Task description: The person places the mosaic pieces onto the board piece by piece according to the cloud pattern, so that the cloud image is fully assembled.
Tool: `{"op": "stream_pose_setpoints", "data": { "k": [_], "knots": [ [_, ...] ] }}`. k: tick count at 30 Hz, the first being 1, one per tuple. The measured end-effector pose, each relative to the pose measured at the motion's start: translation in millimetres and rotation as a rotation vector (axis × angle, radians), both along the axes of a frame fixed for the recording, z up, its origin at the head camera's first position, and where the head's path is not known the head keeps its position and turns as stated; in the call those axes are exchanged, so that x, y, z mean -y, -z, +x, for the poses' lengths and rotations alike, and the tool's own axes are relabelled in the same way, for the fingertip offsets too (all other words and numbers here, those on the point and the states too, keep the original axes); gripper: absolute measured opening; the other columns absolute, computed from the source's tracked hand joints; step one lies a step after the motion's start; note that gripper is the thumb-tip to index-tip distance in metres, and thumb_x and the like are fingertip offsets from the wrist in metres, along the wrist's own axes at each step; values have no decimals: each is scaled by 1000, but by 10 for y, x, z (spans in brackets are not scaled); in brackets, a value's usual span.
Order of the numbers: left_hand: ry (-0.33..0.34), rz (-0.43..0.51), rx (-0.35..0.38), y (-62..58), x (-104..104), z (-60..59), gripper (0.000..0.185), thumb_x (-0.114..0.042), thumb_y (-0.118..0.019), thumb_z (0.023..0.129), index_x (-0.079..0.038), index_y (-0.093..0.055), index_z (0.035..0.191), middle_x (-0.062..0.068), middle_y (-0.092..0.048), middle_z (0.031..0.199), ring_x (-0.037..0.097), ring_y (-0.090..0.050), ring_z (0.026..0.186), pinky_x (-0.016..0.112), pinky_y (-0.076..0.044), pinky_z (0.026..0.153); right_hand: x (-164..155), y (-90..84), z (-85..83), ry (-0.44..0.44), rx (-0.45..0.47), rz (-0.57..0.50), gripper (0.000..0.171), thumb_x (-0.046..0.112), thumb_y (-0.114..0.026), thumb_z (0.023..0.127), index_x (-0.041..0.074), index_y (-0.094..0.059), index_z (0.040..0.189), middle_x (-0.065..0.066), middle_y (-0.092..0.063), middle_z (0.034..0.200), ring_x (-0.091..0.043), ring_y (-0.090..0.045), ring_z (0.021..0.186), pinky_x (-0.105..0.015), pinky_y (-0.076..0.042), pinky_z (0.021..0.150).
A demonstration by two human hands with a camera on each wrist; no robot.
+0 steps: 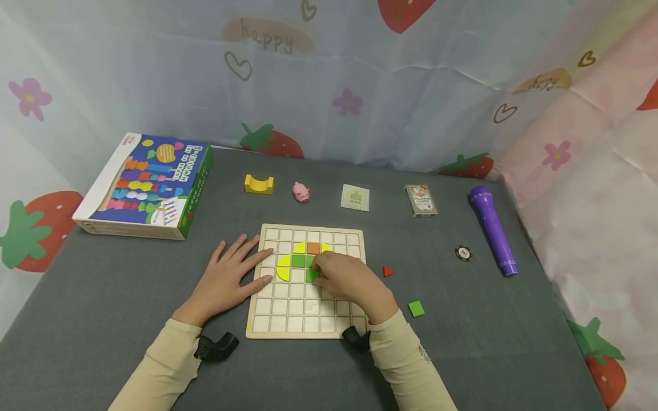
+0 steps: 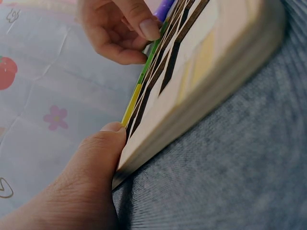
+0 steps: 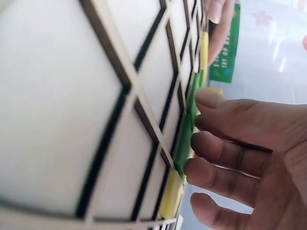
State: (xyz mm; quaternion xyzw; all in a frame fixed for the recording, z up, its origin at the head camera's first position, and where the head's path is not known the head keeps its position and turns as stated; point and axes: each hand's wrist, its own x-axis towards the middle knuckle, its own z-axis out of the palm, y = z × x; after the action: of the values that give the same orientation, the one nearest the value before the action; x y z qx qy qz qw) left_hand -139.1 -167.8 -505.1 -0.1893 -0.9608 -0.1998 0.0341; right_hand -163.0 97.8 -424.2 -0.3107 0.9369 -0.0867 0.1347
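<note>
A wooden grid board (image 1: 288,308) lies on the grey table in front of me. Yellow, green and orange flat pieces (image 1: 299,254) fill cells near its top middle. My left hand (image 1: 233,274) lies flat at the board's left edge, and its thumb (image 2: 103,143) touches the rim of the board (image 2: 201,86). My right hand (image 1: 331,273) is curled over the pieces, with thumb and fingertips pinching a green piece (image 3: 184,148) set in the board (image 3: 72,96). The same green piece (image 2: 149,60) and a yellow one (image 2: 132,105) show edge-on.
A loose red triangle (image 1: 388,272) and green square (image 1: 416,309) lie right of the board. Along the back sit a toy box (image 1: 149,185), yellow arch block (image 1: 259,184), pink pig (image 1: 301,192), card (image 1: 355,197), card deck (image 1: 421,200), purple flashlight (image 1: 493,228) and chip (image 1: 463,253).
</note>
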Motion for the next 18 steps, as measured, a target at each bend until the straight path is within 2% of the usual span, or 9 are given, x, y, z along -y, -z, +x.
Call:
{"op": "stream_pose_setpoints", "data": {
  "k": [7,13,18],
  "knots": [
    [7,11,-7,-18,6,-8,65,-59,-53,90,-29,-41,146,8,-30,156,33,-18,146,61,-6,114,-264,-128,65,97,-18,-69,30,22,-68,90,8,-62,115,-1,-62,93,-12,-55,73,-29,-48,64],
    [3,4,-18,-8,12,-12,65,-59,-54,90,-29,-42,146,8,-31,156,33,-20,145,61,-7,113,-667,-195,156,201,-17,-42,26,21,-68,90,8,-61,112,2,-56,83,-10,-48,65,-27,-43,58],
    [7,4,-4,-8,4,1,66,-59,-53,90,-29,-41,147,7,-29,156,32,-18,146,61,-6,114,-1039,-181,279,284,16,-11,28,22,-70,88,7,-60,110,2,-55,83,-11,-50,67,-30,-44,60]
  ]
}}
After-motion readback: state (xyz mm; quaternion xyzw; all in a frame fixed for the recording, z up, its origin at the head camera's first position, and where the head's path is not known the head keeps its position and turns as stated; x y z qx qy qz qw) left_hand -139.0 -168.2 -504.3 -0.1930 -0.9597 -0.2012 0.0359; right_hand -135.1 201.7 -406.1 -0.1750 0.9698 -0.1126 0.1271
